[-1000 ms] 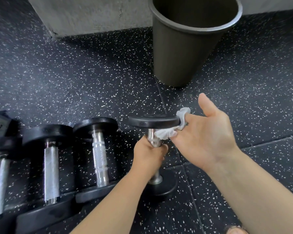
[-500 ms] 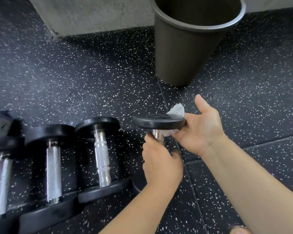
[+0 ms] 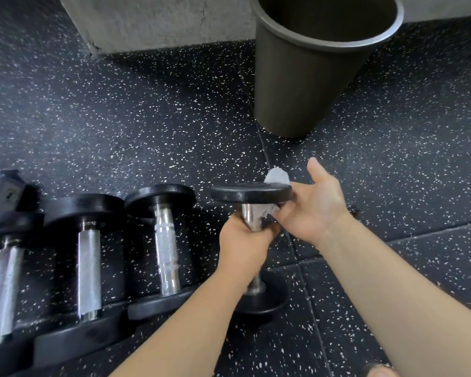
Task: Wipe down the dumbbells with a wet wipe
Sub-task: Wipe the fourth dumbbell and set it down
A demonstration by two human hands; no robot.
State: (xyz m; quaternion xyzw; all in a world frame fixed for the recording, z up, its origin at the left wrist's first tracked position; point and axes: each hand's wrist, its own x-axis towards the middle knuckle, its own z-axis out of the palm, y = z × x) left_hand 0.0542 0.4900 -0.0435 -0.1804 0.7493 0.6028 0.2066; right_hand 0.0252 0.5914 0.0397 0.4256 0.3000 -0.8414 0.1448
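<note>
Black-headed dumbbells are counted at four: three dumbbells [image 3: 89,270] are laid on the floor [image 3: 147,131]; the fourth dumbbell [image 3: 252,193] is stood on end, gripped at its handle by the left hand [image 3: 242,246]. One wet wipe [image 3: 276,176] is pinned under its upper head by curled fingers of the right hand [image 3: 314,205], thumb spread.

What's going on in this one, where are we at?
A person is wiping a dumbbell that stands roughly on end on the speckled floor. The left hand grips its metal handle, while the right hand holds a white wet wipe against the edge and underside of the upper head. Three other dumbbells lie in a row to the left, and a dark bin stands beyond.
</note>
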